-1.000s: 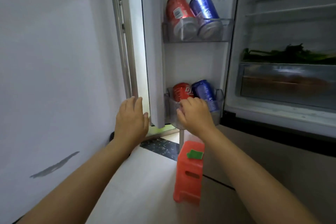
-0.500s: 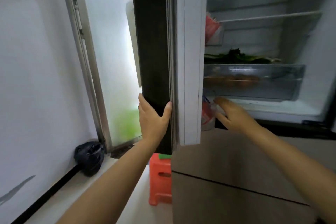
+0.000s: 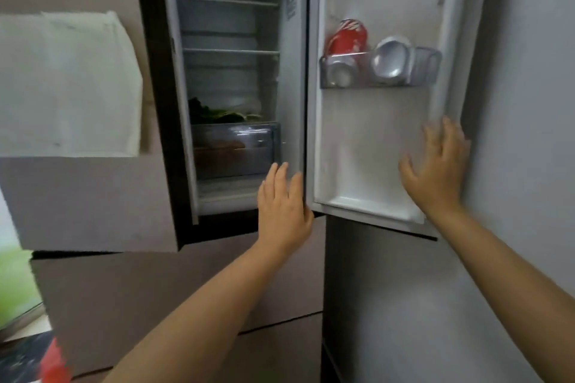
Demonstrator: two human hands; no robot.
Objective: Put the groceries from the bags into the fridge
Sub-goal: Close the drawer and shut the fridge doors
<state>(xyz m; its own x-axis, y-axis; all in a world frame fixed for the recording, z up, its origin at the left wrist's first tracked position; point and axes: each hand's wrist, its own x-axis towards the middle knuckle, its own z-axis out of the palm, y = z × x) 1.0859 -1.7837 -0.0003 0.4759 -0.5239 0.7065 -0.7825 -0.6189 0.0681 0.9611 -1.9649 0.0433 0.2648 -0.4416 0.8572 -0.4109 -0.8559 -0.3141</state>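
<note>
If we swing the right fridge door [image 3: 373,140] shut hard, our empty, spread left hand [image 3: 284,205] and right hand [image 3: 437,171] could jolt the tilted cans [image 3: 367,59] loose.

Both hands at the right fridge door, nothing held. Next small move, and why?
Probably push the right door shut. The right hand is spread open at its outer edge, the left hand lies flat by the hinge edge, and neither holds groceries. Cans already sit in the door bin. Blur hides actual contact.
</note>
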